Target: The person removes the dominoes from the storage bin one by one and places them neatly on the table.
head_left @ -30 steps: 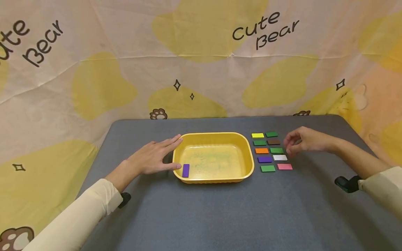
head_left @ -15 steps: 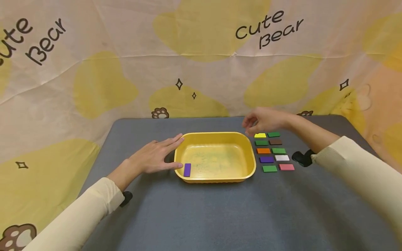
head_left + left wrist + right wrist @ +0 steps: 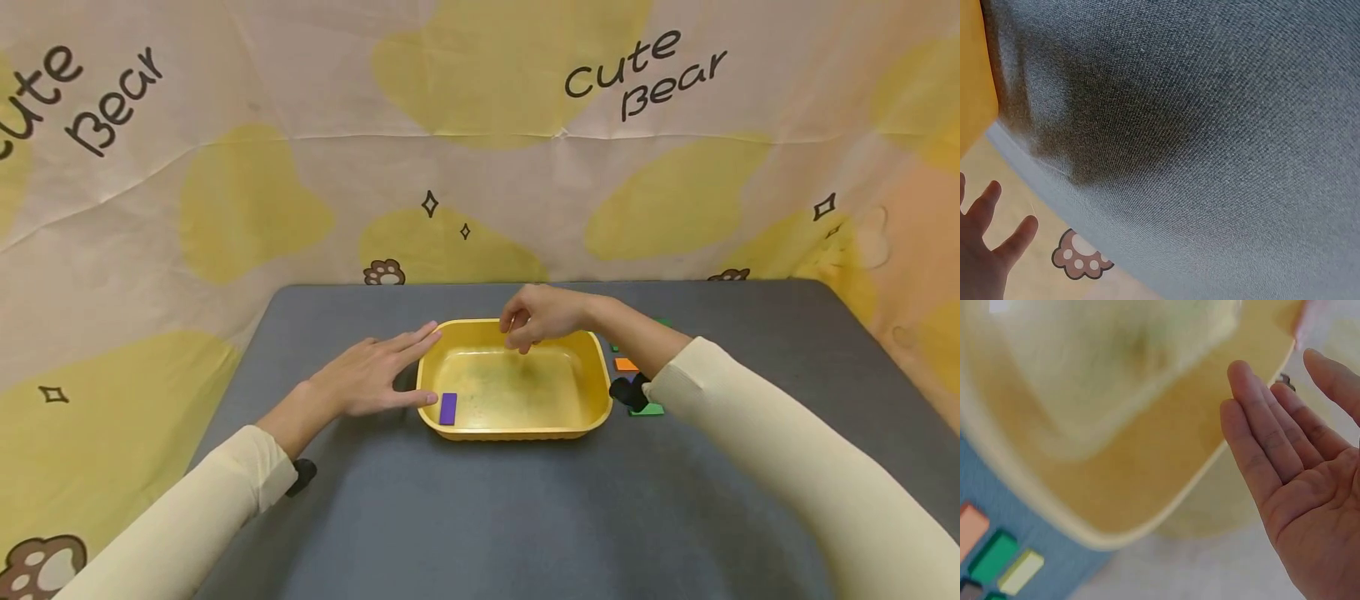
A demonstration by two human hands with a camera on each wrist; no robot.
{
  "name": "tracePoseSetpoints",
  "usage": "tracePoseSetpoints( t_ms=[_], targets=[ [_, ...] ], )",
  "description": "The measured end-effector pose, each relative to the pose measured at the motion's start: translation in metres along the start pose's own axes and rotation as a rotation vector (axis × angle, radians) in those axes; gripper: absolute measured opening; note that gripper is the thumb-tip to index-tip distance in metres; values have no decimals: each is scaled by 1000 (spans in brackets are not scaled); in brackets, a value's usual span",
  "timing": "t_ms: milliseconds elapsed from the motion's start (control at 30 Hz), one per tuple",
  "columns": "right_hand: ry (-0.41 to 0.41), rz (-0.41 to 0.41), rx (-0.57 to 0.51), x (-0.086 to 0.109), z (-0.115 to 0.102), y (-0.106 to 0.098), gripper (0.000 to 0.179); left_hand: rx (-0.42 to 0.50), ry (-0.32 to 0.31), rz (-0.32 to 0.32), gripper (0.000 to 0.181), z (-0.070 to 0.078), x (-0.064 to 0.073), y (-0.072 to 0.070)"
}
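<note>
My left hand [image 3: 375,375] is spread at the left rim of a yellow plastic tray [image 3: 517,433], thumb and fingertips along the edge. A purple tile [image 3: 448,409] lies in the tray's near left corner beside that thumb. Over the tray's far side hovers my right hand [image 3: 546,317], fingers bent down loosely. In the right wrist view, the palm of the right hand [image 3: 1310,475] shows thumb and fingers apart, with nothing seen between them. The left wrist view catches only part of the left hand [image 3: 988,250] past the tray's side.
Right of the tray, coloured tiles, among them an orange tile [image 3: 626,364] and a green tile [image 3: 647,410], lie partly hidden under the right forearm. The right wrist view shows a yellow tile [image 3: 1021,572] near the rim. Behind the grey table [image 3: 480,517] hangs a printed cloth [image 3: 480,167].
My right hand has moved left from beside the tile rows, past the tray's far right corner, to above the tray. My left hand and the purple tile in the tray stay put.
</note>
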State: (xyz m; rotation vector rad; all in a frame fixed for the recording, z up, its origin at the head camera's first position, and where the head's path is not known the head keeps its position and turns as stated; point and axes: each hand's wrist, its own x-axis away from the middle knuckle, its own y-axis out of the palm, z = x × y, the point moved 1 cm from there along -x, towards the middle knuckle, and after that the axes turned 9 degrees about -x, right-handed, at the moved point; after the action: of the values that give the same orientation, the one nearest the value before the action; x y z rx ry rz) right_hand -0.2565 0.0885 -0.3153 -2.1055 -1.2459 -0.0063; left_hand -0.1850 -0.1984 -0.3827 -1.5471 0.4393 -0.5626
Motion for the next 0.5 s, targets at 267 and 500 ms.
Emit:
tracePoseSetpoints(
  t_ms=[267,500],
  targets=[
    [55,-58,-22,-23,-1,18,36,-2,-14,-15,93,0,0,-1],
    [82,-90,-32,-37,-5,34,37,-3,-7,-7,94,1,0,-2]
  ],
)
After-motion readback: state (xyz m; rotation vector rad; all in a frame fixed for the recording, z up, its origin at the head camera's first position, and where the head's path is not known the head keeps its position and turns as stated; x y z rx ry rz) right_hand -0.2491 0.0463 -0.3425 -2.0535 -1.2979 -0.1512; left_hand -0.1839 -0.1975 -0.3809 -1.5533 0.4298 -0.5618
